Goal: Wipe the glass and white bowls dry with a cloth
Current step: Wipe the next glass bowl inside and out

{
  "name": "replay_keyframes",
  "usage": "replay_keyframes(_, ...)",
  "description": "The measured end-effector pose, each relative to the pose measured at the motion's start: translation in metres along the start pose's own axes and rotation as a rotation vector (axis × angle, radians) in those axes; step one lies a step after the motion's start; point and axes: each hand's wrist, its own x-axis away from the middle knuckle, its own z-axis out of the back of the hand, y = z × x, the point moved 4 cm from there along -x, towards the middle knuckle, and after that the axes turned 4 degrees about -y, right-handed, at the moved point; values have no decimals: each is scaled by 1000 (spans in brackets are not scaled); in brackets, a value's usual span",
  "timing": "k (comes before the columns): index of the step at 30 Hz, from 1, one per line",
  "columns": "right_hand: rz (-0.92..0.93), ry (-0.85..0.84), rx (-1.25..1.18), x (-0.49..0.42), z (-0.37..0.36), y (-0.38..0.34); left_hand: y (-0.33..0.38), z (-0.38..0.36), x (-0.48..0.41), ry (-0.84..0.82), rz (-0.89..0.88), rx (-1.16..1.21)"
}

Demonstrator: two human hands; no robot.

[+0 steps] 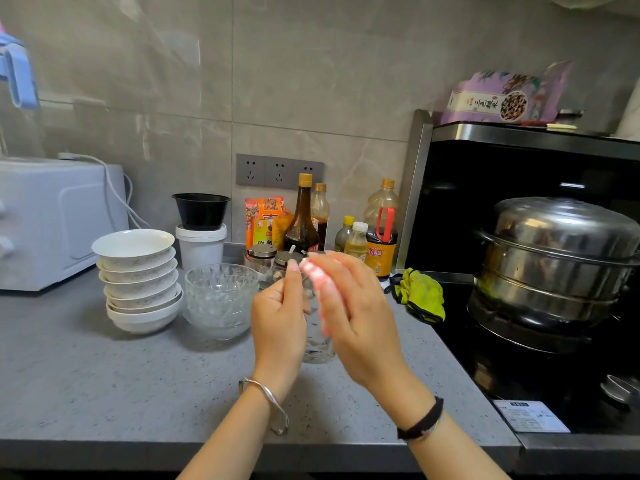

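Note:
Over the grey counter point(104, 375), my left hand point(277, 320) grips a clear glass bowl point(318, 344) by its rim, tipped on its side between my hands. My right hand point(360, 317) holds a pink cloth point(317, 278) against the bowl; the hand is motion-blurred. A stack of several white bowls point(138, 282) stands to the left, beside a stack of clear glass bowls point(220, 299). Most of the held bowl is hidden behind my hands.
A white appliance point(52, 223) sits at the far left. Sauce bottles point(301, 220) and jars line the back wall, with a black bowl on a white tub point(201, 237). A yellow-green rag point(419, 296) lies by the black hob point(519, 375), where a steel steamer pot point(561, 265) stands.

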Motion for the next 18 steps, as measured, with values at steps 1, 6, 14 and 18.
replay_keyframes(1, -56, 4, -120, -3, 2, 6, 0, 0, 1, 2, 18, 10)
replay_keyframes(6, -595, -36, -843, 0, 4, 29, -5, 8, 2, 59, 123, 167)
replay_keyframes(14, -840, 326, -1109, 11, 6, 40, -5, 4, -3, -58, 133, 243)
replay_keyframes(18, -783, 291, -985, 7, 12, 44, 1, 7, -10, -130, 116, 107)
